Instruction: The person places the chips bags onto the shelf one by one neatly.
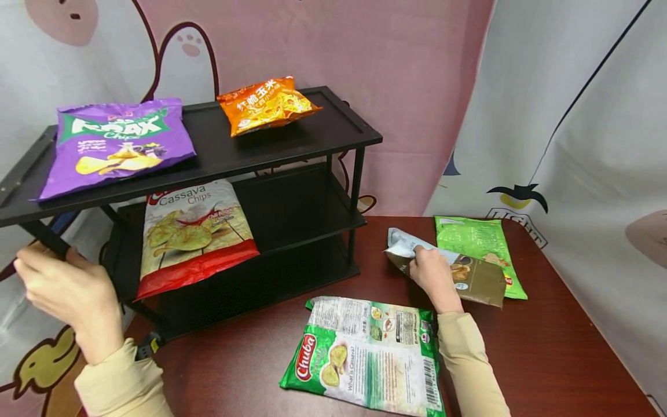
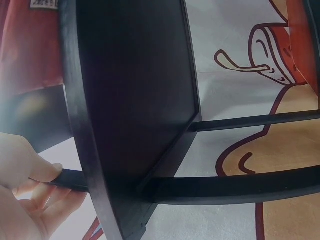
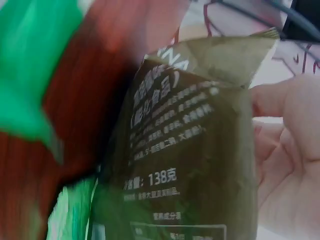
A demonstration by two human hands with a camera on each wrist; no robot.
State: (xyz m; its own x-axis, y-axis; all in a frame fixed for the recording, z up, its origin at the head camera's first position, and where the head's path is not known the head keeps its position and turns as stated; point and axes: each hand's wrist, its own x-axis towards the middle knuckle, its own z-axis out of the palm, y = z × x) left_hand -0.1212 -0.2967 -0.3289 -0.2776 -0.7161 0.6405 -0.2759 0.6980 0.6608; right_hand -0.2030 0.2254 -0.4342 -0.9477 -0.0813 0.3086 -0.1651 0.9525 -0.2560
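Observation:
My left hand (image 1: 73, 289) grips the front left post of a black shelf rack (image 1: 292, 243), thumb and fingers around it in the left wrist view (image 2: 35, 185). On the right, my right hand (image 1: 433, 275) pinches a brown and pale blue snack bag (image 1: 476, 278) by its left end. That bag is tilted and partly covers a green snack bag (image 1: 469, 231) on the table. In the right wrist view the brown bag (image 3: 185, 150) shows its printed back. A green and white Chuba chips bag (image 1: 375, 353) lies in front, beside my right forearm.
On the rack's top shelf are a purple chips bag (image 1: 122, 142) and an orange snack bag (image 1: 266, 107). A cassava chips bag (image 1: 198, 226) with a red lower end leans on the middle shelf. A printed curtain (image 1: 406, 87) hangs behind the dark red table (image 1: 563, 359).

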